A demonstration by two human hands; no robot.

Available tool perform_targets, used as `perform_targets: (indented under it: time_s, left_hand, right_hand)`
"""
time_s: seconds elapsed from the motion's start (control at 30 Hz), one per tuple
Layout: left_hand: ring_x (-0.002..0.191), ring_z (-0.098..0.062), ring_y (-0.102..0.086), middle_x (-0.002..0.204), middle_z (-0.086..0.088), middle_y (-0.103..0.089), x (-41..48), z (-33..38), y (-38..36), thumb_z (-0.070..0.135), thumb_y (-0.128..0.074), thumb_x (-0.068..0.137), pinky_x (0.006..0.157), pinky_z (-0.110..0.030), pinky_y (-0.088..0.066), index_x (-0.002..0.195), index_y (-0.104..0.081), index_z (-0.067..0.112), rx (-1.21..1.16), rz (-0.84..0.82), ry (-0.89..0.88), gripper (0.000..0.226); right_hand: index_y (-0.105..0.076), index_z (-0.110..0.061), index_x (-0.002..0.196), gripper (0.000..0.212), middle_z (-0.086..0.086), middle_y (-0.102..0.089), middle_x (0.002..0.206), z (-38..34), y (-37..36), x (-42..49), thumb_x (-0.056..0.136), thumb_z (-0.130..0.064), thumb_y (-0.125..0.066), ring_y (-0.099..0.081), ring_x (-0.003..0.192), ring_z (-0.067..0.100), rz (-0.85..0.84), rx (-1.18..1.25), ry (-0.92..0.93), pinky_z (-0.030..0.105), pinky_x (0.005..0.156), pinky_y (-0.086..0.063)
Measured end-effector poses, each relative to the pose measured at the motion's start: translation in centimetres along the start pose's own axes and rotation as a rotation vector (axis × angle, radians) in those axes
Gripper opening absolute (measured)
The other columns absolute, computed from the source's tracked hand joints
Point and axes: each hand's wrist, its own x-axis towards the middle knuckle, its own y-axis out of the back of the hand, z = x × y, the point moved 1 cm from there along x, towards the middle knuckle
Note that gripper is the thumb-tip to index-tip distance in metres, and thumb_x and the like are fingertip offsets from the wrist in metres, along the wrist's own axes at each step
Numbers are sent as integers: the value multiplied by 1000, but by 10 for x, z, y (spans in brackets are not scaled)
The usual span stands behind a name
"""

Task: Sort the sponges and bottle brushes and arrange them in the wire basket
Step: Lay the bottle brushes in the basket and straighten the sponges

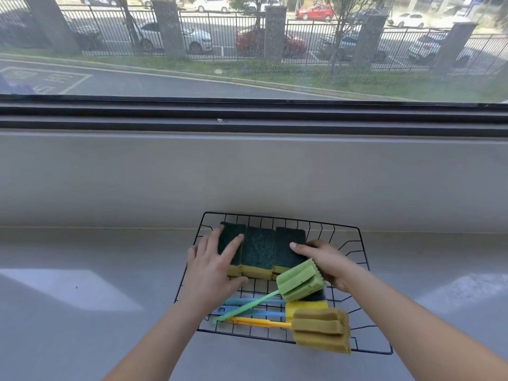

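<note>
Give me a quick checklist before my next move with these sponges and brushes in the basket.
1. Three sponges in a row at the far side of the wire basket: ok.
2. Fourth sponge joined to the row: not ok, it lies under the green brush.
3. Brush handles parallel: not ok, green crosses the blue handles.
4. Left hand free: ok, flat on a sponge.
5. Right hand grip: cannot tell, fingers hidden.

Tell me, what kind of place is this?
Probably a grey counter indoors beside a big window: a wire basket of sponges sits on it, and a fence with parked cars shows outside.
</note>
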Motion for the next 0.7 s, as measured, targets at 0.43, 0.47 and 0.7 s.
perform_targets:
  time_s: [0.43, 0.47, 0.7]
  left_hand:
    - [132, -34, -43, 143, -13, -48, 16, 11, -2, 48, -81, 65, 97, -51, -43, 142, -41, 33, 73, -27, -92, 88]
    - [132, -34, -43, 143, -13, -48, 15, 10, -3, 49, -80, 65, 98, -51, -43, 142, -40, 33, 75, -26, -95, 88]
    - [128, -36, -49, 135, -17, -54, 16, 15, -3, 43, -86, 61, 102, -50, -44, 138, -48, 26, 73, -1, -130, 88]
  right_hand:
    - [-65, -9, 117, 63, 15, -75, 105, -16, 10, 11, 73, -51, -84, -76, 83, 27, -113, 20, -139, 35, 71, -62]
    - [-65, -9, 117, 61, 15, -75, 103, -16, 11, 12, 74, -49, -83, -76, 80, 26, -117, 23, -140, 34, 69, -61]
    - [-62, -12, 107, 49, 15, -70, 99, -20, 10, 16, 77, -45, -82, -76, 63, 20, -125, 40, -135, 30, 61, -60]
